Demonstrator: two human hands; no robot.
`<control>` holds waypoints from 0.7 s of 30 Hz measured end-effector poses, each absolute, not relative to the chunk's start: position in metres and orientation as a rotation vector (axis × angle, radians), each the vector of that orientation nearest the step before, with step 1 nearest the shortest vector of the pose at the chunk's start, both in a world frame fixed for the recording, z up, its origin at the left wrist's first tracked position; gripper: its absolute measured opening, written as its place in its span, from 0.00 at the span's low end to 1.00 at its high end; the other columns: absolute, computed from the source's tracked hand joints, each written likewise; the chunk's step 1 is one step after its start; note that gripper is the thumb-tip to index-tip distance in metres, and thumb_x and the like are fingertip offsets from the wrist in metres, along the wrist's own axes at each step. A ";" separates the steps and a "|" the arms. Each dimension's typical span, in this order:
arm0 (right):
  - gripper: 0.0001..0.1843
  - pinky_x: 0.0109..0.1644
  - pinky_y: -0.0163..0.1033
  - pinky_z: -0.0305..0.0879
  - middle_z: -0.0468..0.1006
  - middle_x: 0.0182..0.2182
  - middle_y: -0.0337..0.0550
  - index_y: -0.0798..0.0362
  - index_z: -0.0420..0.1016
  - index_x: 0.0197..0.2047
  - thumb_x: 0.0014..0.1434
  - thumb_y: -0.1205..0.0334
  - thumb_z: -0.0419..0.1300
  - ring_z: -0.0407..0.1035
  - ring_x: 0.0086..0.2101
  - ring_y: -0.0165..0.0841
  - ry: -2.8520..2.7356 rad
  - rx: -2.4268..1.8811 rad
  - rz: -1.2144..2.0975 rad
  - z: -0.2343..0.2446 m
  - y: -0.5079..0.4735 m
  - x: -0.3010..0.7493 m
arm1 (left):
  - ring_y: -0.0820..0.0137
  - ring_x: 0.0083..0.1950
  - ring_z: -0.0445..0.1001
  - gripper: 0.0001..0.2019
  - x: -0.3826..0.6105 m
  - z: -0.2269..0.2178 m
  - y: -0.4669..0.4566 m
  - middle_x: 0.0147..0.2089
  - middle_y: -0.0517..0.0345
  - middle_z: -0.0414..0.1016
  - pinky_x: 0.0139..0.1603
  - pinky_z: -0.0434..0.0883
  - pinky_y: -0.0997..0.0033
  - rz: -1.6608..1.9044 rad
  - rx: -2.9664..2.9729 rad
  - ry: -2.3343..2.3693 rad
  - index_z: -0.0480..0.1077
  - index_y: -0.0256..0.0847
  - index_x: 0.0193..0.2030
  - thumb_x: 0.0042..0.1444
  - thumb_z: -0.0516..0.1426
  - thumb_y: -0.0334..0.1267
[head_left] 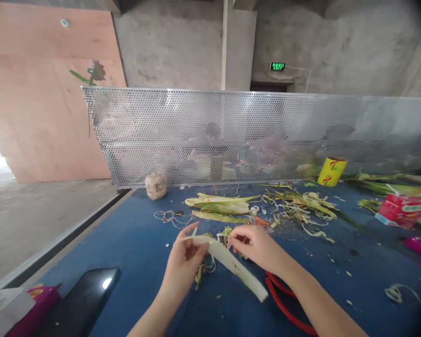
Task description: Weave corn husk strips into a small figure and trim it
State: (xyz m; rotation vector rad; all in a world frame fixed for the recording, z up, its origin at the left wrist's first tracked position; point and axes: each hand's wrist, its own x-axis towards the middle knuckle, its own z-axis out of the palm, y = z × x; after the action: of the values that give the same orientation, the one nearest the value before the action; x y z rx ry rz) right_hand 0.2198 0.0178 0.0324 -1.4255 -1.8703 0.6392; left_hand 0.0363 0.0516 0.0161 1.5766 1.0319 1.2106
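Note:
My left hand [186,256] pinches one end of a long, pale, flat leaf strip [236,267] between thumb and fingers. The strip slants down to the right, its broad end over the blue tabletop. Just to the right of the pinched end, my right hand [250,244] has its fingers curled and closed; whatever is between them, if anything, is hidden. Behind and below the strip, partly covered, lies a small tangle of greenish-yellow scraps and thin fibres [199,276]. Under my right forearm, red curved handles [284,304] show in part.
Beyond my hands lie a stack of pale green leaves [224,206] and a heap of shredded strips [301,206]. A ball of twine [156,186], a yellow roll [332,171], a red drink carton [402,210] and a phone [87,299] stand around. A perforated metal screen [196,121] borders the back.

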 end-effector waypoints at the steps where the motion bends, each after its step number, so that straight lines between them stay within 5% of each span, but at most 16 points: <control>1: 0.11 0.30 0.33 0.61 0.74 0.23 0.40 0.54 0.70 0.27 0.57 0.61 0.50 0.67 0.25 0.29 -1.847 -1.438 0.644 0.032 0.019 0.222 | 0.70 0.33 0.73 0.08 0.036 0.017 0.052 0.49 0.45 0.70 0.29 0.70 0.72 1.199 1.554 1.042 0.71 0.35 0.24 0.43 0.59 0.39; 10: 0.12 0.28 0.35 0.63 0.69 0.18 0.37 0.53 0.68 0.27 0.55 0.55 0.50 0.66 0.22 0.30 -1.500 -1.533 0.625 0.032 0.033 0.278 | 0.71 0.28 0.74 0.24 0.035 0.016 0.053 0.29 0.59 0.73 0.32 0.71 0.70 1.290 1.227 1.060 0.61 0.36 0.49 0.46 0.60 0.41; 21: 0.12 0.18 0.36 0.61 0.65 0.13 0.39 0.51 0.64 0.18 0.52 0.60 0.49 0.67 0.16 0.34 -0.974 -1.757 0.456 0.003 0.045 0.361 | 0.67 0.33 0.76 0.23 0.036 0.012 0.053 0.28 0.61 0.72 0.32 0.71 0.72 1.354 1.256 1.031 0.60 0.39 0.48 0.45 0.60 0.41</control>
State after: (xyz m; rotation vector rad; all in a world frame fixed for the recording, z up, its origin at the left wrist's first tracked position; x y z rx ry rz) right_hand 0.3611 0.0451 0.0032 -1.7568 -0.9741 0.4559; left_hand 0.0360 0.0534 0.0118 1.2561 1.0312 1.3539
